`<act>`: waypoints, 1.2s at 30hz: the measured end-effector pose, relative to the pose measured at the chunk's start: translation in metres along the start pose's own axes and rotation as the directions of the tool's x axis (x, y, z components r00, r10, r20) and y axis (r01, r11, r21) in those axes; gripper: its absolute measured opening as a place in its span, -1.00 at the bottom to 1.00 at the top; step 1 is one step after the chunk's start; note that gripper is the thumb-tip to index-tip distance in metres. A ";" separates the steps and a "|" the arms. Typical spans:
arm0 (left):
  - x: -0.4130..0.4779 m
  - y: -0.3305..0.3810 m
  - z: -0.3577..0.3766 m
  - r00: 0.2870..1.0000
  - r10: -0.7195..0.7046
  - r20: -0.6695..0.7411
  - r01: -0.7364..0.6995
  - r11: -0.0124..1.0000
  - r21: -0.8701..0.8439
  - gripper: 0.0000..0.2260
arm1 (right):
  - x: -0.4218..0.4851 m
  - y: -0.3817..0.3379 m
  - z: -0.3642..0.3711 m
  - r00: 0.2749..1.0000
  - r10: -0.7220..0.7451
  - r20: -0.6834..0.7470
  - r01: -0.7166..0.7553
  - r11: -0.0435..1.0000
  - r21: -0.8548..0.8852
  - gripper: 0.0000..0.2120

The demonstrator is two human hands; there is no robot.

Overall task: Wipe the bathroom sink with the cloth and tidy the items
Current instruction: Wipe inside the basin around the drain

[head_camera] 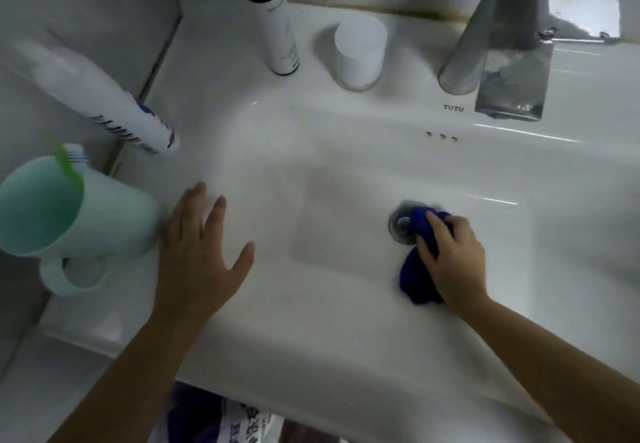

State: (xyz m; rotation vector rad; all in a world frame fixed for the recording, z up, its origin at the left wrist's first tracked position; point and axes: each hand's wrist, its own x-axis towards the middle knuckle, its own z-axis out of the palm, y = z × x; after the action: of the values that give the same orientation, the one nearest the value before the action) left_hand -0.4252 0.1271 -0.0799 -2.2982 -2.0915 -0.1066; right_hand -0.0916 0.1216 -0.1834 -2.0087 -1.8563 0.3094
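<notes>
In the white ceramic bathroom sink (346,338), the left hand (197,255) rests flat at the near-left edge, fingers spread and empty. The right hand (453,259) grips the bunched dark-blue cloth (412,276) against the metal drain (401,226). Wiping seems midway. The pale-green plastic mug (69,221) and the tall white bottle (280,27) at the back edge await tidying.

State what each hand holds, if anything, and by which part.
The right hand grips the bunched blue cloth round its middle, beside the drain. The left hand holds nothing, its fingers spread at the edge of the sink.
</notes>
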 end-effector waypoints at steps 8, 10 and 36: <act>0.000 0.001 0.003 0.998 0.006 -0.066 -0.009 0.999 -0.049 -0.38 | 0.041 -0.113 0.062 0.998 -0.034 -0.058 0.046 0.977 0.208 -0.61; -0.001 0.002 0.002 0.998 -0.001 -0.058 -0.003 0.998 -0.067 -0.38 | 0.015 -0.130 0.068 0.934 -0.354 0.050 0.332 0.910 0.248 -0.64; -0.002 0.002 -0.001 1.000 -0.026 -0.007 0.024 0.982 -0.186 -0.37 | 0.040 -0.145 0.081 0.875 -0.483 0.043 0.464 0.860 0.209 -0.61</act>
State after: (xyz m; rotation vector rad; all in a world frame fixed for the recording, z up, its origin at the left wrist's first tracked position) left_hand -0.4237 0.1250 -0.0794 -2.3649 -2.1933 -0.3263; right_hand -0.2521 0.1788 -0.1912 -1.3693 -2.2090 0.4255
